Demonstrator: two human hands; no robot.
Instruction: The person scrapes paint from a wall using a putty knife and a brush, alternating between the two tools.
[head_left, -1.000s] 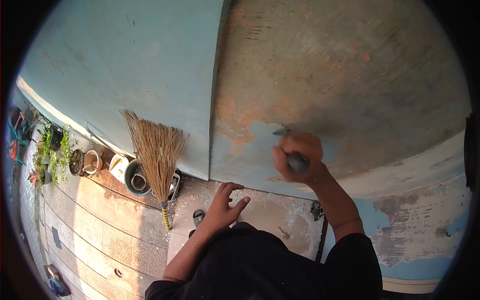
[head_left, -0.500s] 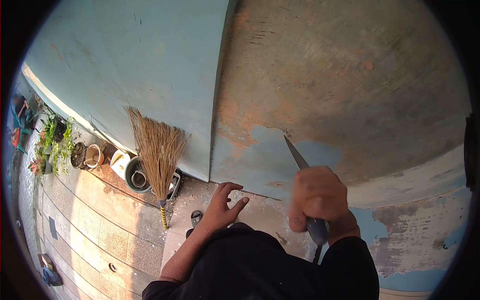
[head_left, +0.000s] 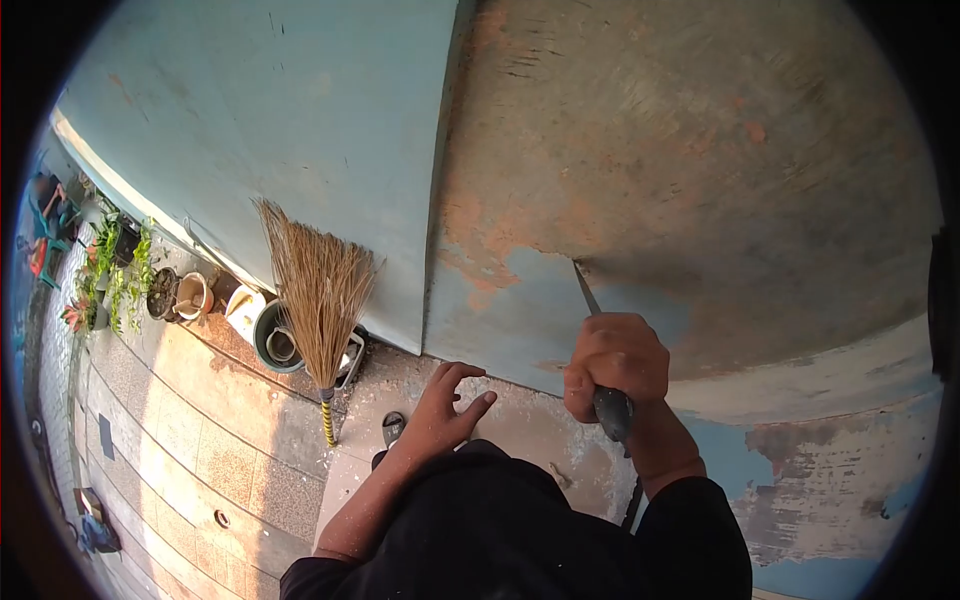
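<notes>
**Scraper tip at the edge of the blue paint**

Nearest the camera, the left hand (head_left: 440,415) lay on the person's dark-clothed knee (head_left: 480,520), fingers spread and holding nothing. Just beyond it the right hand (head_left: 615,365) was clenched in a fist round the handle of a scraper (head_left: 586,290), whose blade slanted up to the wall (head_left: 700,150). Its tip touched the line where blue paint (head_left: 540,305) met the bare surface.

By the look of it the work was well on. A broad sweep above and to the right was stripped to grey-brown and orange, but the blue patch under the blade, ragged bits lower right and the whole blue face (head_left: 280,120) left of the corner remained. Pale debris dusted the floor (head_left: 520,420) below.

Farther left a grass broom (head_left: 320,290) leaned bristles-up against the wall by a bucket (head_left: 272,345), and potted plants (head_left: 110,280) stood beyond.
</notes>
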